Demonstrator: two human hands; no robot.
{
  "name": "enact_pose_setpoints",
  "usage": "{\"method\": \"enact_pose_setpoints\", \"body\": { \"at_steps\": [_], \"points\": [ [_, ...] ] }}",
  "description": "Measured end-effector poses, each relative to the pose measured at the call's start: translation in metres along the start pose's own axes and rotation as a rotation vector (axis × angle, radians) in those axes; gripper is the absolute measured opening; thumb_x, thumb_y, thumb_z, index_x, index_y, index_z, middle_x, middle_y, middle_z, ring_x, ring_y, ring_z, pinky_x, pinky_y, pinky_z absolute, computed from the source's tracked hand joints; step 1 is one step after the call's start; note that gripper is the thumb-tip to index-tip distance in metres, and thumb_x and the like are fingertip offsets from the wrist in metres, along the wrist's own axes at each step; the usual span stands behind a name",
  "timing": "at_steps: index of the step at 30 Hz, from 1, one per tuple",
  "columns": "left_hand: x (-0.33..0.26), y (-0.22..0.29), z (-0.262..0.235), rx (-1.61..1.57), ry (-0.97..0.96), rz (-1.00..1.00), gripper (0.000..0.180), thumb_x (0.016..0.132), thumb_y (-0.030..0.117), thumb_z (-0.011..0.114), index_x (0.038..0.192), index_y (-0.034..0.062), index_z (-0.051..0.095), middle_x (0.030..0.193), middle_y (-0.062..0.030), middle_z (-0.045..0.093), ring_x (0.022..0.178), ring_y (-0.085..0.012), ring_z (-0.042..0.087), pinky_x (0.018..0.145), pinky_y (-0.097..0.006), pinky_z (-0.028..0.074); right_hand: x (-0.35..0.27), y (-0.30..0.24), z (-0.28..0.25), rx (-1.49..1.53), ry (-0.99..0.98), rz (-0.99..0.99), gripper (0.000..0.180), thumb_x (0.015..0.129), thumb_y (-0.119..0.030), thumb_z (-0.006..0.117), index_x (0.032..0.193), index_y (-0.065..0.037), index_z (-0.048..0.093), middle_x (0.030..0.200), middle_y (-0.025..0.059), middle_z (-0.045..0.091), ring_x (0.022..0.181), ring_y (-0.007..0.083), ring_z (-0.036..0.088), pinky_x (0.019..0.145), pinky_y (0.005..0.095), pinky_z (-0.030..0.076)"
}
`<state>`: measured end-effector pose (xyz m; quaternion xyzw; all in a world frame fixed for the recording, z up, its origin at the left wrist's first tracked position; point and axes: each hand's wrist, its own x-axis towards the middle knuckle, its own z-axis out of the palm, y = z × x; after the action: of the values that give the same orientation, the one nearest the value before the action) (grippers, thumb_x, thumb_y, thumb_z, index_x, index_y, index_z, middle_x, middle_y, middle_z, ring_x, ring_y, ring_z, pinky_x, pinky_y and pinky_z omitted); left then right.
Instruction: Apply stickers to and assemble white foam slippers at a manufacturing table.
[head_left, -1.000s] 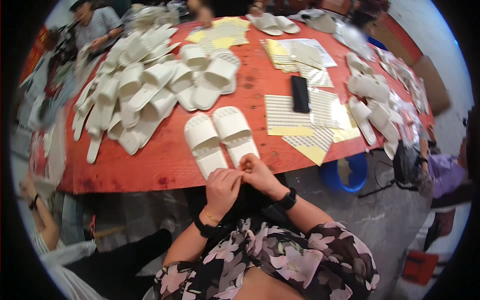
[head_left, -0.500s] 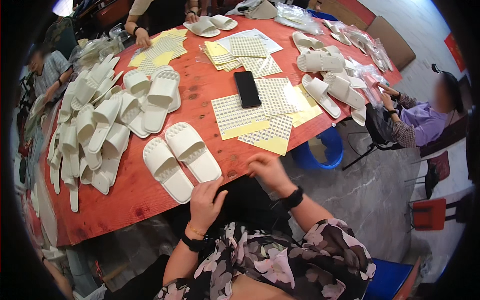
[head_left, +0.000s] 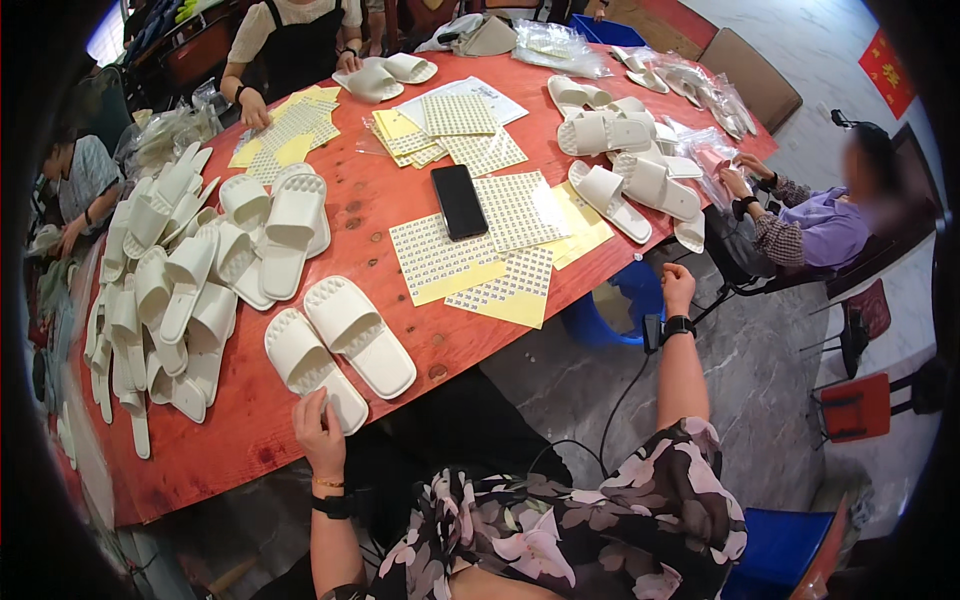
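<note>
A pair of cream slippers (head_left: 357,335) lies side by side at the table's near edge, toes pointing away from me. My left hand (head_left: 320,438) is at the heel of the left slipper (head_left: 302,358), fingers loosely bent and apart, holding nothing; whether the fingertips touch it I cannot tell. My right hand (head_left: 678,288) is raised off to the right, past the table edge and near the blue bin. Its fingers are curled in and nothing shows in them. Sticker sheets (head_left: 440,258) with yellow backing lie on the table between the pair and a black phone (head_left: 460,203).
A big heap of slippers (head_left: 165,290) covers the left of the red table (head_left: 240,415); more slippers (head_left: 650,183) lie at the right. A blue bin (head_left: 640,290) stands below the right edge. Co-workers are at the far side, left and right. A cable (head_left: 622,405) hangs by my right forearm.
My right hand has swung right, away from the table edge. My left hand has shifted left to the left slipper's heel. The whole view has turned slightly.
</note>
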<state>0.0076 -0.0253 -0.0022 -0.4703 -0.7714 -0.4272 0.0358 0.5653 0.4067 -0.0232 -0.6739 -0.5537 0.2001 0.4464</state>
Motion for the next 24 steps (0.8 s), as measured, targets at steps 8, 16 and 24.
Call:
{"method": "enact_pose_setpoints", "body": {
  "at_steps": [8,16,24],
  "points": [
    [-0.018,-0.021,-0.01,0.118,0.043,-0.006,0.026,0.081,0.004,0.064,0.108,0.0061,0.067,0.103,-0.0142,0.064,0.1,-0.0342,0.059,0.089,-0.047,0.047,-0.006,-0.016,0.065,0.085,-0.11,-0.044,0.029,0.087,-0.027,0.068,0.092,0.001,0.074,0.072,0.0069,0.068,0.066,0.0141,0.06,0.063,0.0324,0.049],
    [-0.015,0.001,-0.005,0.059,0.136,-0.011,0.018,0.084,0.007,0.067,0.101,0.0052,0.069,0.099,-0.0103,0.065,0.093,-0.0305,0.061,0.083,-0.04,0.051,0.052,0.065,0.077,0.044,-0.106,-0.108,0.019,0.084,-0.008,0.072,0.076,-0.002,0.056,0.068,0.0027,0.058,0.059,0.0115,0.051,0.053,0.0292,0.044],
    [-0.004,0.005,0.0,0.117,0.115,0.01,0.019,0.084,0.007,0.067,0.103,0.0058,0.07,0.099,-0.0086,0.065,0.091,-0.0286,0.062,0.082,-0.038,0.051,0.059,0.132,0.086,0.425,-0.178,0.356,0.017,0.089,-0.015,0.066,0.093,0.001,0.065,0.077,0.0033,0.063,0.062,0.0158,0.056,0.053,0.0292,0.045]
  ]
}}
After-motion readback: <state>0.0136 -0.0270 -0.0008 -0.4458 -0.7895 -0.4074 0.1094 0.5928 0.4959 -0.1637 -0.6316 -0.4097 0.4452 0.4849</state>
